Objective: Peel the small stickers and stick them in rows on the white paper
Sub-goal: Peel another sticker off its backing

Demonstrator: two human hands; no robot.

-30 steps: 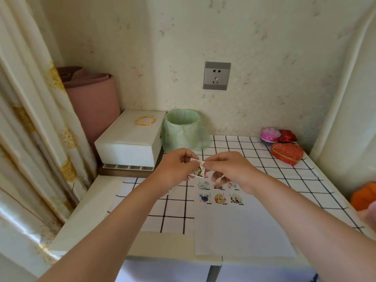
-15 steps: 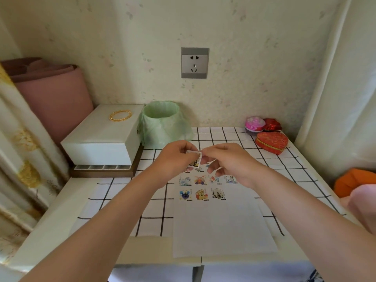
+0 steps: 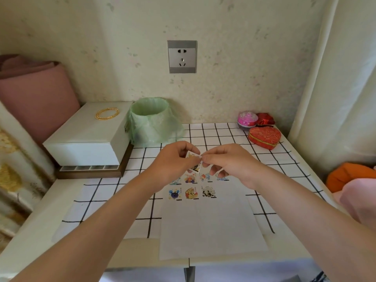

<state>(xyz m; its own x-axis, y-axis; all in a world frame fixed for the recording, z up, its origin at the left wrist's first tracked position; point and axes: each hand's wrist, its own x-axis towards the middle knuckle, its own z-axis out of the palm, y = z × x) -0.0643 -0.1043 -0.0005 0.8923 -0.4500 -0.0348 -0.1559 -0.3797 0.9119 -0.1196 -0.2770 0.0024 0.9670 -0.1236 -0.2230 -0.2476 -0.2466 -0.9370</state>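
A white paper (image 3: 209, 226) lies on the checked cloth in front of me. Several small cartoon stickers (image 3: 191, 193) sit on its far end in two rows; the far row is partly hidden by my hands. Above that end, my left hand (image 3: 173, 159) pinches a small sticker sheet (image 3: 193, 157) between thumb and fingers. My right hand (image 3: 227, 159) meets it from the right, its fingertips pinching the sheet's edge at the same spot. Whether a sticker is lifted off the backing I cannot tell.
A green-lined small bin (image 3: 151, 121) stands behind my hands, a white box (image 3: 89, 135) with gold bangles (image 3: 107, 113) to its left. A red heart-shaped box (image 3: 264, 137) and a pink round container (image 3: 247, 119) sit at the back right. Curtains hang at both sides.
The camera has swung right and tilted down, so the paper sits more central. Both hands stay pinched together on the sticker sheet above the paper's far end.
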